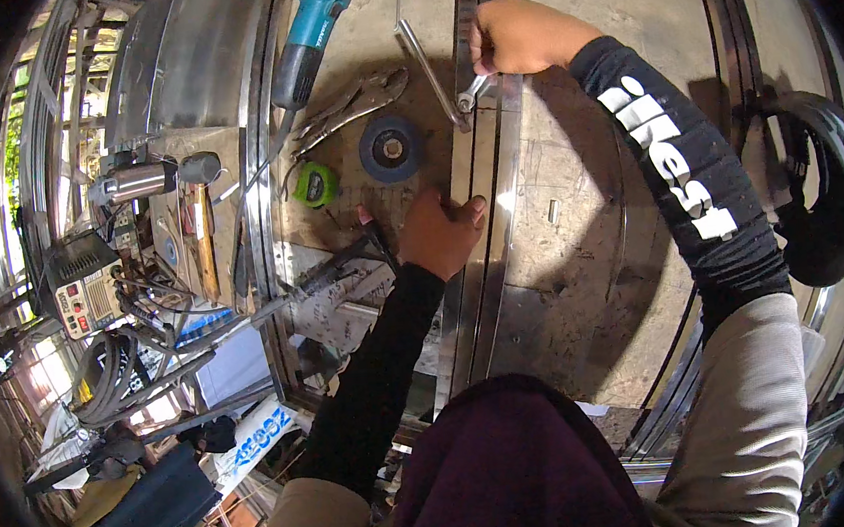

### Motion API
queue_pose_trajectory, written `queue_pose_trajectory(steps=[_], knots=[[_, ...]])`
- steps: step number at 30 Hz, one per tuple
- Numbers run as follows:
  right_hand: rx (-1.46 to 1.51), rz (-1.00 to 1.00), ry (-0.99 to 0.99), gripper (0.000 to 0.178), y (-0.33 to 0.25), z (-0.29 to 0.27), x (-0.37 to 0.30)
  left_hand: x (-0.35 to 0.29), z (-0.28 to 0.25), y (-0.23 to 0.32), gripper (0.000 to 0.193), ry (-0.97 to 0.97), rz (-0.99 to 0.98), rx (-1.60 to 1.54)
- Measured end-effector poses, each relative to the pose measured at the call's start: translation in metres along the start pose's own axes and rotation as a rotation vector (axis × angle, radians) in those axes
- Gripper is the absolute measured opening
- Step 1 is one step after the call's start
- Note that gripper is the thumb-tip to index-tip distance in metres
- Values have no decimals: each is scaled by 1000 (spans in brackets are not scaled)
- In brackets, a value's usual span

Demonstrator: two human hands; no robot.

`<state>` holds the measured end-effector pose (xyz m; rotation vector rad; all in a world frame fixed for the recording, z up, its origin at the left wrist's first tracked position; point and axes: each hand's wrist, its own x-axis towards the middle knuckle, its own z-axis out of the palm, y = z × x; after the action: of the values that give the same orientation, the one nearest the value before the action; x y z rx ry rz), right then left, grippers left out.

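Observation:
My right hand (pixel 528 35) is closed round the shank of a wrench; its shiny head (pixel 472 89) sits against the long steel bar (pixel 480 183) that runs away from me. Beside that head ends a thin bent metal rod (pixel 428 70). My left hand (pixel 438 237) lies with its fingers apart, the thumb resting on the steel bar. Its outstretched finger is next to a black handle-like piece (pixel 378 242). Just beyond it lies a round grinding disc (pixel 390 149), with a green tape measure (pixel 315 185) and locking pliers (pixel 353 106) to the left.
A teal angle grinder (pixel 314 34) lies at the far left of the worktable (pixel 581 240), its cord trailing down. Farther left stand a welding machine (pixel 88 293), a hammer (pixel 204 227) and looped cables (pixel 111 376). At the right edge is a dark helmet-like object (pixel 812 189).

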<state>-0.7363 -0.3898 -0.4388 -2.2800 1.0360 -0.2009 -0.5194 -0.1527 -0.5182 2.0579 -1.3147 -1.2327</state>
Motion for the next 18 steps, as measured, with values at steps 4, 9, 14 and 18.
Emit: queue_pose_trajectory(steps=[4,9,14,18], knots=[[21,31,-35,14,-5,-5,-1,-1,-1,8,46,-7,16,126],[60,89,185,13,3,21,-24,1,1,4,45,-5,19,88],[241,230,284,18,6,36,-42,-8,-2,22,46,26,20,241],[361,394,452,18,-15,62,-70,-14,-3,30,45,83,79,252]])
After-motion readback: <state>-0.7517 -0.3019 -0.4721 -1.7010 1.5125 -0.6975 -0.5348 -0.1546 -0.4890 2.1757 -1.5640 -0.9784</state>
